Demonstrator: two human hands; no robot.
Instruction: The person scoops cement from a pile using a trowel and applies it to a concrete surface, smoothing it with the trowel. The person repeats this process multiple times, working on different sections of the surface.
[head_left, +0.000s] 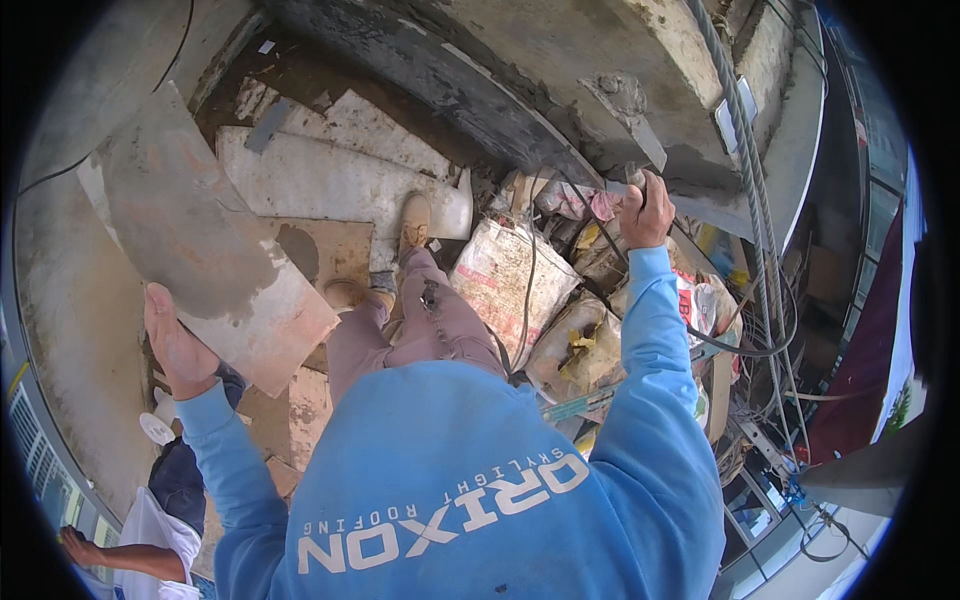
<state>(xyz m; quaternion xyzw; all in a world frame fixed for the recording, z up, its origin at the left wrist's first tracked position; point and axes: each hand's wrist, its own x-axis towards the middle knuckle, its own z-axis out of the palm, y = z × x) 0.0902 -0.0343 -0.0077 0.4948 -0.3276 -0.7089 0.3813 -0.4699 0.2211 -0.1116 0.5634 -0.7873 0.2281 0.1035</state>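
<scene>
At 8 o'clock, near the rim of the view, a co-worker in a white top (172,535) bends an arm, one hand (82,547) toward the far left. Just above, at 9 o'clock, the person's left hand (180,345) is spread wide and fairly flat, fingers straight, by the lower left edge of a long board (222,245). Part of that hand is hidden, so one cannot tell how it grips. The board slants from 10 o'clock down toward 9, with wet grey cement (190,215) smeared over its middle.

Beyond it, at 10 o'clock, a dirty white sheet (330,185) lies on the ground. At 11 o'clock the person's tan boot (415,222) points away from the body. The blue sweatshirt (450,470) fills 6 o'clock. Just right of the centre lies a stained white sack (513,285), with other bags beside it.

At 1 o'clock a trowel (630,122), its blade coated in grey cement, is at the concrete ledge (540,75). The right hand (648,210), at 2 o'clock, is wrapped around its handle. Ropes (743,135) hang farther right, and a dark red cloth (855,390) is between 3 and 4 o'clock.
</scene>
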